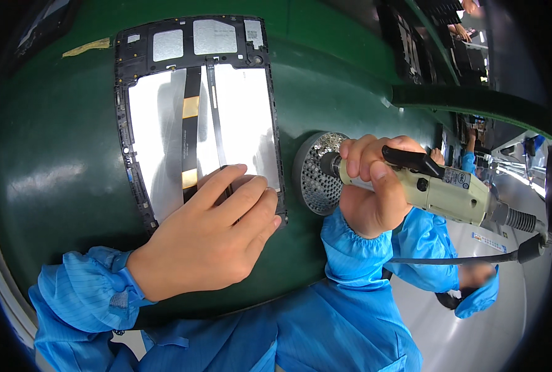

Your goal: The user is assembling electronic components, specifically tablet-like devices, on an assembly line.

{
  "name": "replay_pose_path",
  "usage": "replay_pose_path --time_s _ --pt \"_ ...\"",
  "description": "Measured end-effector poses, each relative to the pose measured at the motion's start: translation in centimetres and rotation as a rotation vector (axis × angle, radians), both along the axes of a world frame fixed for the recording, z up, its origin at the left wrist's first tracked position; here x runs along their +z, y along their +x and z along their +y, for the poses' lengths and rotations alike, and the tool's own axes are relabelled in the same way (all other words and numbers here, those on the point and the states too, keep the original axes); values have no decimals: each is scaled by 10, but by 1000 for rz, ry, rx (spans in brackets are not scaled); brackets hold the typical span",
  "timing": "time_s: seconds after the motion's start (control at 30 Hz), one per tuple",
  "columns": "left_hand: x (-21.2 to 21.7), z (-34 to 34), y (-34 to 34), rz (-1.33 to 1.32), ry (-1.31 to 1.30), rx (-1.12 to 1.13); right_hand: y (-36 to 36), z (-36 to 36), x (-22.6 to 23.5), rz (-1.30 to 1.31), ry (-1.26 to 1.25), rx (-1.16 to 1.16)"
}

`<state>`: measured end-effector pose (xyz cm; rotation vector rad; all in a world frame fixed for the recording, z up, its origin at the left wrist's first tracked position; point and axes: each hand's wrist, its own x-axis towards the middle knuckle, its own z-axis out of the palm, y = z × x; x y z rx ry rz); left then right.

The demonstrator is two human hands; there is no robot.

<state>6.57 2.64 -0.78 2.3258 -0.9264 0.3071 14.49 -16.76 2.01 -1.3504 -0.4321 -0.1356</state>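
An open tablet frame lies on the green table, with silver panels, a black rim and black ribbon cables with gold patches down its middle. My left hand rests flat on its near right corner, fingers pressing the silver panel. My right hand grips a cream electric screwdriver with a black lever. The tool's tip points left over a round perforated screw tray beside the frame.
A black cable runs from the screwdriver's rear toward the right. Another person in a blue sleeve works further along the bench. Dark trays sit at the far right. A strip of tape is stuck at the far left.
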Motion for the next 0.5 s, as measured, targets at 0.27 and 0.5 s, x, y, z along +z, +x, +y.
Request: replay_pose_path --time_s 0.27,0.5 --pt "1 1 -2 1 -15 -6 -1 -1 -2 4 -11 -10" --pt "2 20 -12 23 -50 -46 -16 -2 26 -97 45 13"
